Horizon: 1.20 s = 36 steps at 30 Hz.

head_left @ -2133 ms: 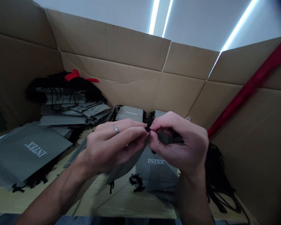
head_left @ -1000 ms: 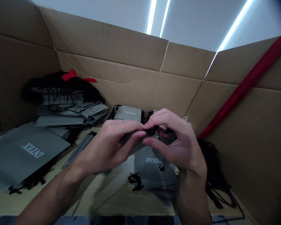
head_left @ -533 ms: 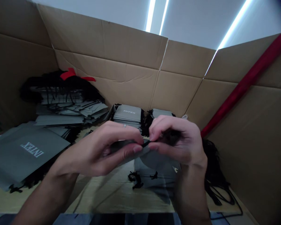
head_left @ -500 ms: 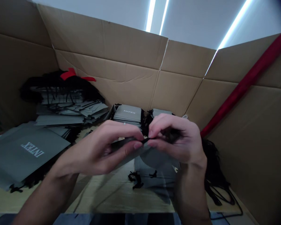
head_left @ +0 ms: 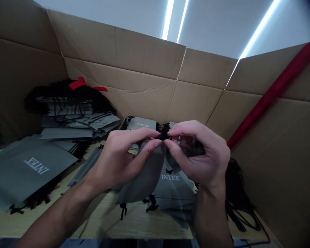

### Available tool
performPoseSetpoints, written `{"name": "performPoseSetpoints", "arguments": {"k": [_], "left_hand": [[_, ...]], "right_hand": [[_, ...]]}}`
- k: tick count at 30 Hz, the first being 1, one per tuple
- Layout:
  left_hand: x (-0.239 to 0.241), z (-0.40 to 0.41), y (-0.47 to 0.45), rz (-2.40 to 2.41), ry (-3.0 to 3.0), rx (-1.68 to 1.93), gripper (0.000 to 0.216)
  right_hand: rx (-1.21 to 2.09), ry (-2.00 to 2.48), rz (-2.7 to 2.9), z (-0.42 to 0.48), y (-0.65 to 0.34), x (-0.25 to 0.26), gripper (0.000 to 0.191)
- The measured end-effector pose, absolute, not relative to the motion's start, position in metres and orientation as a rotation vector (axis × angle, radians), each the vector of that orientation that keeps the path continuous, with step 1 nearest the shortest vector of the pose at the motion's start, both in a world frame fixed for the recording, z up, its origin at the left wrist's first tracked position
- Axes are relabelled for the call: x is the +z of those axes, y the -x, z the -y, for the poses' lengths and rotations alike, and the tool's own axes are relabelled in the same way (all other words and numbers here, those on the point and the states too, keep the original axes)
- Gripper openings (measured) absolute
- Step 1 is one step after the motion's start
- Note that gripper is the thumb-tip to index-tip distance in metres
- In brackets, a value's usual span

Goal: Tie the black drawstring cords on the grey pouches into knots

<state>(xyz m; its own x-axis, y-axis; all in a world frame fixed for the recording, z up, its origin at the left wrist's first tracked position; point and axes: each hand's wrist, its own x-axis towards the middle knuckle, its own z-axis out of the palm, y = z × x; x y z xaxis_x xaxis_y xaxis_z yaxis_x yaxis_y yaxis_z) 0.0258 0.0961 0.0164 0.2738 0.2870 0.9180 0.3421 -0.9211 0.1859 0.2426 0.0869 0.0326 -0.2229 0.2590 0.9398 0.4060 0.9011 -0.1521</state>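
Note:
My left hand [head_left: 120, 156] and my right hand [head_left: 205, 151] meet in front of me, thumbs and forefingers pinched on a short black cord [head_left: 164, 135] between them. Below the fingertips hangs a grey drawstring bag [head_left: 147, 177], with a knotted cord end at its lower left corner. Part of that bag is hidden behind my left hand. Under my hands, a pile of flat grey bags [head_left: 174, 193] printed INTEX lies on the table.
Large grey bags [head_left: 28, 168] are stacked at the left, with a heap of more bags and black cords [head_left: 74, 100] behind. Further INTEX bags [head_left: 142, 124] stand at the back. Loose black cords [head_left: 237, 196] lie right. Cardboard walls [head_left: 134, 72] enclose the wooden table [head_left: 108, 220].
Both hands have risen slightly, still pinching the cord. The grey bag now hangs lower and more visibly beneath them, and the INTEX print on the pile has come into view.

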Motion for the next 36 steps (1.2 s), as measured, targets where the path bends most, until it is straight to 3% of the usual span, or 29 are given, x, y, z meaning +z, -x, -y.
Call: {"name": "performPoseSetpoints", "arguments": {"k": [7,14,20,36], "left_hand": [[0.014,-0.096,-0.026,0.638,2.360,-1.601,0.009],[0.013,-0.096,-0.028,0.645,2.262,-1.469,0.011],[0.011,-0.095,-0.029,0.707,2.314,-1.480,0.018],[0.021,-0.093,-0.023,0.636,2.644,-1.653,0.009]], "right_hand": [[-0.195,0.520,1.889,-0.086,-0.244,0.030,0.025],[0.258,0.716,1.711,-0.083,-0.241,0.032,0.016],[0.304,0.731,1.741,-0.086,-0.243,0.036,0.003],[0.383,0.690,1.722,-0.082,-0.241,0.035,0.019]]}}
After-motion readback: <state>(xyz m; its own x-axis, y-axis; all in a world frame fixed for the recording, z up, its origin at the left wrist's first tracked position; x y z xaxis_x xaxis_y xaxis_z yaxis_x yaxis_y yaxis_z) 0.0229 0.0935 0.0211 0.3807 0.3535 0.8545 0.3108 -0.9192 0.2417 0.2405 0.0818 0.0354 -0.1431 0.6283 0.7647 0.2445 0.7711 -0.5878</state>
